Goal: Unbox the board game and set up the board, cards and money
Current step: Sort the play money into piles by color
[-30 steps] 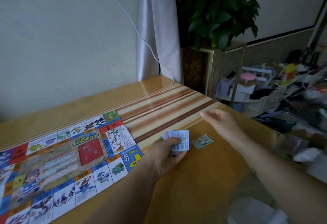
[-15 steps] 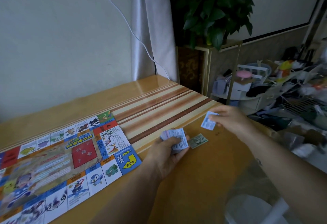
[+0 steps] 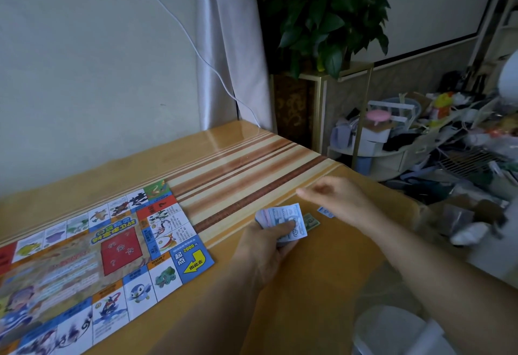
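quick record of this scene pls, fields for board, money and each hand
board: game board unfolded flat on the table
left hand: left hand grips a stack of notes
right hand: right hand relaxed, holds nothing, over the blue note
loose money: blue note and green note lie on the table, side by side, right of the stack

The game board's (image 3: 84,256) blue corner square (image 3: 179,259) reads "2000元" and "起点"; its yellow arrow (image 3: 196,264) reads "由此去". The stack of banknotes (image 3: 283,218) in the left hand (image 3: 266,245) shows "200".
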Available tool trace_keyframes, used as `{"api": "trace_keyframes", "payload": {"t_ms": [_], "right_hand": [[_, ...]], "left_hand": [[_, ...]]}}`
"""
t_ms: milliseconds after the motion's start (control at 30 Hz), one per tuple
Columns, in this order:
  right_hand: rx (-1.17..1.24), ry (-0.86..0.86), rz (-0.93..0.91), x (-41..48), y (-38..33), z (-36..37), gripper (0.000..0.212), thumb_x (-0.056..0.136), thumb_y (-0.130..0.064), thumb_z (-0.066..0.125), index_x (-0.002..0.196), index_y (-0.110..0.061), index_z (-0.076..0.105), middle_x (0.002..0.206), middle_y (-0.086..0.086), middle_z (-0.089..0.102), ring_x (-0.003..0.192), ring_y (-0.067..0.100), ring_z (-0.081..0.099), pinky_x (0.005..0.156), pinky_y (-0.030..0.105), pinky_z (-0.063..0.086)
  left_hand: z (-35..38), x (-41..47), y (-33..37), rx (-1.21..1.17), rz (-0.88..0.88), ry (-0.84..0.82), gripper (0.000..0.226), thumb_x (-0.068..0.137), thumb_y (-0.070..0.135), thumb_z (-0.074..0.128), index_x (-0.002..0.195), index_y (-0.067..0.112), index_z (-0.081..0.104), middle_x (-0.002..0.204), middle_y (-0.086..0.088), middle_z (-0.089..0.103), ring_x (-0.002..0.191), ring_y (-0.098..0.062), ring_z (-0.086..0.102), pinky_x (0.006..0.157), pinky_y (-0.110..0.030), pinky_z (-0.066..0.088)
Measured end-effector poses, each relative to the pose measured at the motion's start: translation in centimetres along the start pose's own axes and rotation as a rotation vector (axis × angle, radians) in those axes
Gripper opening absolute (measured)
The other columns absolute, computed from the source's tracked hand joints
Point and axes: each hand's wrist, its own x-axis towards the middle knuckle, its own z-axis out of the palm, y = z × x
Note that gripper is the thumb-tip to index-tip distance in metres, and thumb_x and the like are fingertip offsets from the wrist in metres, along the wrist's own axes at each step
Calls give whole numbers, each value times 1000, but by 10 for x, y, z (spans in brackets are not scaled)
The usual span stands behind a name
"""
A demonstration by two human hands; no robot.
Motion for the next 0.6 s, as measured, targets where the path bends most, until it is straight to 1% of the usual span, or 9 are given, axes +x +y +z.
{"api": "trace_keyframes", "payload": {"t_ms": [33, 67, 133, 200, 300, 367, 433, 533, 600], "right_hand": [[30, -140, 23, -1, -4, 2, 27, 81, -43, 69, 94, -19, 65, 91, -4, 67, 82, 6, 62, 67, 20, 46], [31, -202, 30, -2, -6, 4, 24, 81, -38, 72, 90, -16, 66, 87, -2, 69, 76, 6, 63, 66, 21, 49], [44, -186, 28, -1, -5, 3, 17, 82, -28, 73, 84, -12, 67, 80, 0, 70, 66, 3, 63, 60, 17, 48], [75, -166, 49, -1, -2, 1, 11, 84, -25, 71, 84, -15, 66, 78, -2, 69, 63, 1, 61, 55, 13, 44], [168, -182, 86, -1, 1, 2, 10, 85, -24, 70, 91, -16, 67, 85, 4, 71, 71, 9, 61, 62, 19, 47], [232, -192, 108, -2, 2, 4, 11, 85, -23, 69, 94, -16, 68, 92, 10, 71, 78, 16, 61, 68, 25, 48], [238, -190, 110, -2, 3, 5, 8, 86, -21, 68, 93, -18, 68, 93, 10, 71, 79, 17, 61, 69, 25, 48], [186, -142, 84, -2, 4, 6, 2, 87, -20, 66, 87, -20, 65, 87, 2, 70, 73, 8, 62, 61, 17, 46], [178, -114, 75, -1, 5, 6, 5, 88, -19, 66, 84, -21, 63, 84, -1, 69, 70, 4, 62, 57, 15, 44]], "left_hand": [[2, 0, 0, 7, 11, -16, 21, 85, -6, 61, 103, 5, 60, 90, -14, 70, 77, -21, 69, 55, -24, 56], [3, -1, -1, 3, 19, -42, 20, 86, -5, 60, 102, 6, 61, 86, -13, 71, 74, -19, 70, 56, -24, 57], [4, -2, 0, -55, 14, -86, 17, 90, -3, 54, 102, 7, 60, 83, -13, 72, 74, -21, 71, 61, -28, 59], [2, -3, 2, -97, 9, -118, 17, 93, -3, 48, 105, 5, 58, 88, -17, 71, 80, -25, 71, 66, -30, 60], [1, -1, 1, -13, 41, -98, 22, 92, -4, 51, 111, 5, 57, 93, -17, 70, 82, -24, 71, 64, -27, 60], [2, 0, -1, 46, 63, -79, 22, 90, -5, 54, 107, 7, 58, 82, -10, 73, 72, -18, 72, 60, -25, 58], [3, 0, -2, 79, 76, -65, 20, 89, -4, 55, 103, 9, 60, 77, -7, 73, 68, -15, 71, 58, -23, 57], [2, 1, -2, 48, 57, -61, 16, 91, 1, 55, 104, 10, 60, 90, -12, 71, 80, -19, 70, 65, -26, 59], [2, 2, -2, 30, 48, -68, 17, 93, 2, 52, 108, 8, 59, 96, -15, 70, 85, -21, 69, 65, -26, 59]]}}
